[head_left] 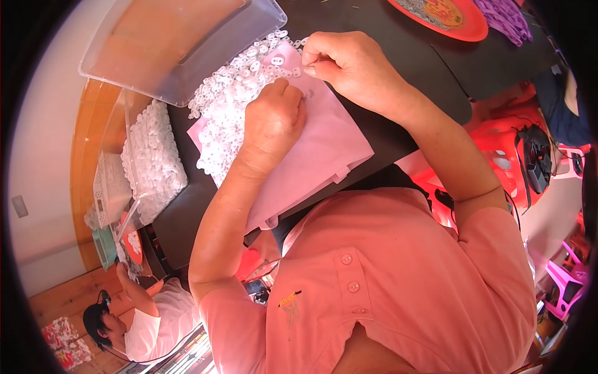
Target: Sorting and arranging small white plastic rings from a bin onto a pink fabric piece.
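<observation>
A heap of small white oval plastic pieces (218, 115), some showing two holes, lies on a pink cloth (330, 134) spread over the dark table. My left hand (274, 118) is closed at the right side of the heap, knuckles up; its curled fingers hide whatever they hold. Farther right, my right hand (352, 65) pinches thumb and forefinger together above the cloth's far edge. Anything between those fingertips is too small to make out. A few loose pieces lie on the cloth between the two hands.
A clear plastic bin (180, 50) leans at the far left, beside the heap. Another container holds many white pieces (156, 162). At the far right are a red plate (470, 28) with thin grey parts and a purple bundle (507, 19). A person (156, 318) works at lower left.
</observation>
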Demonstrator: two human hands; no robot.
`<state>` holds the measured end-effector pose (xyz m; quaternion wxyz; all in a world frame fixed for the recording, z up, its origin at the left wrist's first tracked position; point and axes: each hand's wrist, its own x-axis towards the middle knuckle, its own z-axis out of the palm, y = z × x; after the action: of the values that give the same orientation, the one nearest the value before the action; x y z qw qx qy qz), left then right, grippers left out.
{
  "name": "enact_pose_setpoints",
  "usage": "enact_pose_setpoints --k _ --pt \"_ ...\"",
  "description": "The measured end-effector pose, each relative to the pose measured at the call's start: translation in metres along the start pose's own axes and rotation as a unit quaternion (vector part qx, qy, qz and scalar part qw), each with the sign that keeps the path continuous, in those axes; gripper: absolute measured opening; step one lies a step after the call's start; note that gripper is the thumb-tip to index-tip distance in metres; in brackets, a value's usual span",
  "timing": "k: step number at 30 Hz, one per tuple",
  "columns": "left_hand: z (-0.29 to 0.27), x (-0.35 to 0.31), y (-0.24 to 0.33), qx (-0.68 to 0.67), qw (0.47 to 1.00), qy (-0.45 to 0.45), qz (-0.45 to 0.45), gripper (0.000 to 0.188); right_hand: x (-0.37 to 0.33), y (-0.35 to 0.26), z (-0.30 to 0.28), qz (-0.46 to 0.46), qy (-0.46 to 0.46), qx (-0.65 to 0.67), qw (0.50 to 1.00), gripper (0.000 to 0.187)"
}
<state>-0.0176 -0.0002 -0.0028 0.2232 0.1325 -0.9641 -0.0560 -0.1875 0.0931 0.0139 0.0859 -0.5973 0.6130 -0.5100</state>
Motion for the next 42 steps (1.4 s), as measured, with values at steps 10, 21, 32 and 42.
enact_pose_setpoints --k 10,21,32,42 --pt "0.006 0.003 -0.006 -0.012 0.999 0.038 0.03 0.01 0.0 -0.001 -0.001 -0.004 0.005 -0.013 1.0 0.011" --pt "-0.031 0.006 0.013 -0.507 0.789 0.017 -0.346 0.01 -0.004 0.004 0.005 -0.11 -0.057 0.009 0.992 0.01" --pt "-0.026 0.0 0.017 -0.566 0.745 0.046 -0.351 0.009 -0.003 0.005 0.007 -0.096 -0.073 0.034 0.992 0.009" --pt "-0.022 -0.005 0.021 -0.494 0.8 0.103 -0.325 0.01 -0.003 0.004 0.011 -0.119 -0.021 0.039 0.992 0.008"
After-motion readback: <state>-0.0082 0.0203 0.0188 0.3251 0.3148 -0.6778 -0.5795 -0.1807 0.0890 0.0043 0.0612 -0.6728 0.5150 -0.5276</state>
